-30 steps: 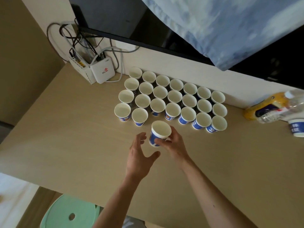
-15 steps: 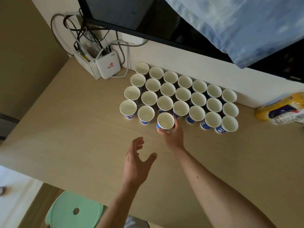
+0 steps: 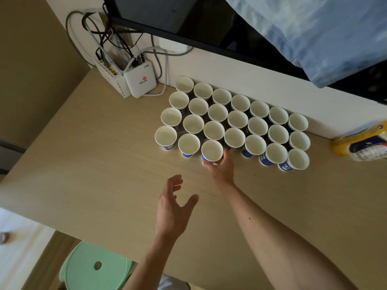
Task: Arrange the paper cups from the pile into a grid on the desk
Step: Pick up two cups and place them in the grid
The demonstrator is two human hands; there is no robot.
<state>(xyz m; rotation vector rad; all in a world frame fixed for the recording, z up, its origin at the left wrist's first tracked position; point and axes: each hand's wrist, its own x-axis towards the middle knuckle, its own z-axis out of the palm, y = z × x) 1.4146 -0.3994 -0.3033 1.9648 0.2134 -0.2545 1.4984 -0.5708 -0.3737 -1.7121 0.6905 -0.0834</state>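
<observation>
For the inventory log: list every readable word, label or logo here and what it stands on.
Nothing can be quoted.
white box: red logo over tiny red lettering, too blurred.
paper cups: white print on blue bands, illegible.
yellow package: blue label, print too small.

Red knot-shaped logo printed on the white router box (image 3: pixel 140 81), small red lettering beside it too fine to be read, white characters printed on the blue bands of the paper cups (image 3: pixel 249 152), not legible, label on the bottle (image 3: pixel 360 143) blurred
</observation>
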